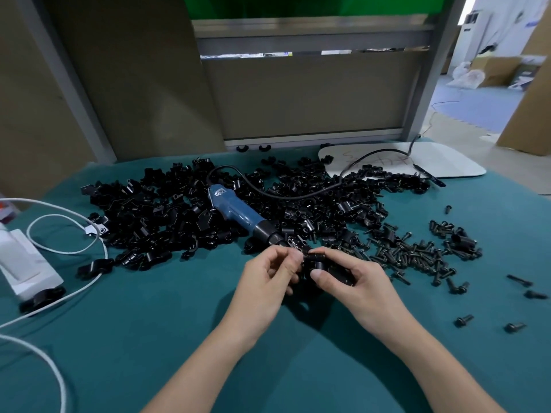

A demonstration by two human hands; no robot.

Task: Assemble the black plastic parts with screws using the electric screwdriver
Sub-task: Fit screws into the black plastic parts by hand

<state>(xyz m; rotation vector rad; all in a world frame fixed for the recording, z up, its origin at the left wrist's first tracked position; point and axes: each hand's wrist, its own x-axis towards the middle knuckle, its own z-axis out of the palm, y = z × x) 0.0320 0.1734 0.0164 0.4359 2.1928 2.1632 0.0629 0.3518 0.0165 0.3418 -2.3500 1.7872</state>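
Centrally, both hands meet above the green tabletop (149, 338). The right hand (354, 278) grip is clamped on a black plastic part (320, 263), thumb on top and fingers curled beneath. The left hand (268, 275) grip is pinched together on the left edge of the same part; whether anything smaller lies between its fingertips cannot be told. The electric screwdriver (238, 211) lies on the pile of black parts (149, 210) just behind the hands, tip toward them. Loose screws (417, 254) lie scattered to the right.

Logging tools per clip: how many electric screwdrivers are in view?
1. The blue electric screwdriver lies on the pile of black parts, tip near the left hand. The pile could hide another.
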